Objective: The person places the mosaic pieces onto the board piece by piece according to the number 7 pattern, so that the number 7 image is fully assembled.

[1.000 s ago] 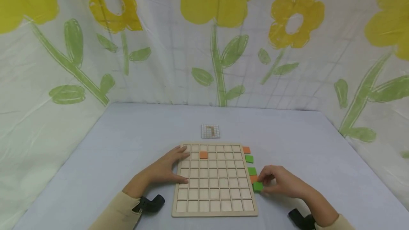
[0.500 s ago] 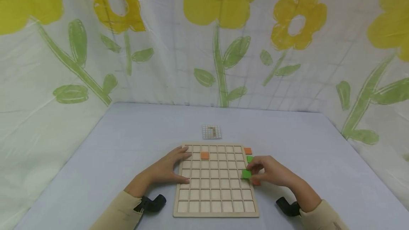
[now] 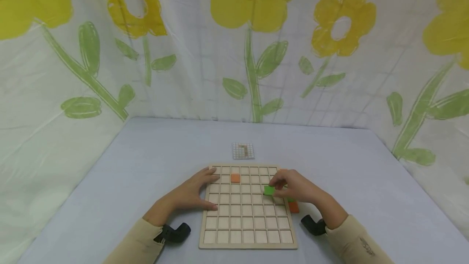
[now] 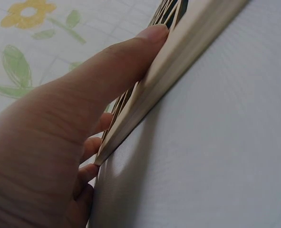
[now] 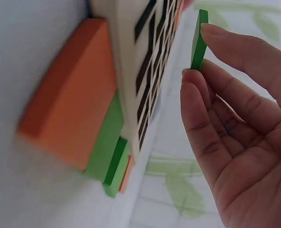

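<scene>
A wooden grid board (image 3: 247,246) lies on the table, with one orange square tile (image 3: 235,178) in a cell near its far side. My left hand (image 3: 188,192) rests on the board's left edge, fingers spread; the left wrist view shows its thumb (image 4: 126,57) lying on the rim. Over the right part of the board, my right hand (image 3: 300,186) pinches a green square tile (image 3: 269,190) between thumb and fingertips. In the right wrist view this green tile (image 5: 199,40) is held up off the grid, tilted on edge.
Along the board's right side lie loose tiles: an orange tile (image 5: 78,90) nearest, then green tiles (image 5: 104,142) and another orange one, partly hidden by my right hand in the head view. A small grid-patterned card (image 3: 243,150) lies beyond the board. A flower-printed curtain (image 3: 176,72) hangs behind.
My right hand has picked up the nearest green tile from beside the board and carried it left and away from me, over the grid. The left hand stays on the board's edge.
</scene>
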Tool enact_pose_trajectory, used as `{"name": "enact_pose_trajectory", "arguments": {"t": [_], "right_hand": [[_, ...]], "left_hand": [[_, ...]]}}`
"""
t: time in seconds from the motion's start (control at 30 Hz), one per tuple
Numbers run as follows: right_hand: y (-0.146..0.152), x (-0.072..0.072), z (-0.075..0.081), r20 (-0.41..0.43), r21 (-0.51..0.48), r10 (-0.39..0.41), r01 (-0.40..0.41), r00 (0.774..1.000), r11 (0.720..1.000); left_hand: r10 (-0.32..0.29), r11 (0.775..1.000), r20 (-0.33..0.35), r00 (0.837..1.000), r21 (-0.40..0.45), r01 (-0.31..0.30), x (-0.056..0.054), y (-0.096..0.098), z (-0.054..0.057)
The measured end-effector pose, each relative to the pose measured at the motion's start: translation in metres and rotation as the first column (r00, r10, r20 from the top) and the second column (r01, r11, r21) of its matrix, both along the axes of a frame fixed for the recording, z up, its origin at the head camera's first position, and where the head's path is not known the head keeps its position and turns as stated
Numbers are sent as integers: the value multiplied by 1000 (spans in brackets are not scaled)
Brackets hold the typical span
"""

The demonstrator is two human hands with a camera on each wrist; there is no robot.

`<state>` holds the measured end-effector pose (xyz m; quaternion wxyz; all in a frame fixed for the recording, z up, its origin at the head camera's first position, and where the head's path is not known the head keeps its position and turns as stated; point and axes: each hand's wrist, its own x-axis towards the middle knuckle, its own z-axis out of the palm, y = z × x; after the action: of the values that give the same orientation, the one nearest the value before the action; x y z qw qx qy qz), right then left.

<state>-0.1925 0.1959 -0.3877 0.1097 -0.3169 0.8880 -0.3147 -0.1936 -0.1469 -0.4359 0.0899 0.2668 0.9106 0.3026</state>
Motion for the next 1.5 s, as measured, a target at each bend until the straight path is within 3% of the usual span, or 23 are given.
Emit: {"name": "enact_pose_trajectory", "arguments": {"t": [0.43, 0.9, 1.23, 1.5], "right_hand": [[-32, -19, 7, 16, -28, 12, -12, 1000, 1000], [-59, -38, 4, 71, -34, -1, 4, 998, 999], [-63, -40, -6, 105, -46, -36, 41, 994, 998], [-64, -41, -14, 83, -52, -62, 66, 995, 996]], "left_hand": [[-13, 1000, 5, 1000, 3, 13, 0, 0, 1], [-16, 1000, 3, 1000, 1, 16, 0, 0, 1], [-22, 1000, 24, 999, 18, 21, -1, 0, 0], [-18, 1000, 10, 1000, 11, 18, 0, 0, 2]]}}
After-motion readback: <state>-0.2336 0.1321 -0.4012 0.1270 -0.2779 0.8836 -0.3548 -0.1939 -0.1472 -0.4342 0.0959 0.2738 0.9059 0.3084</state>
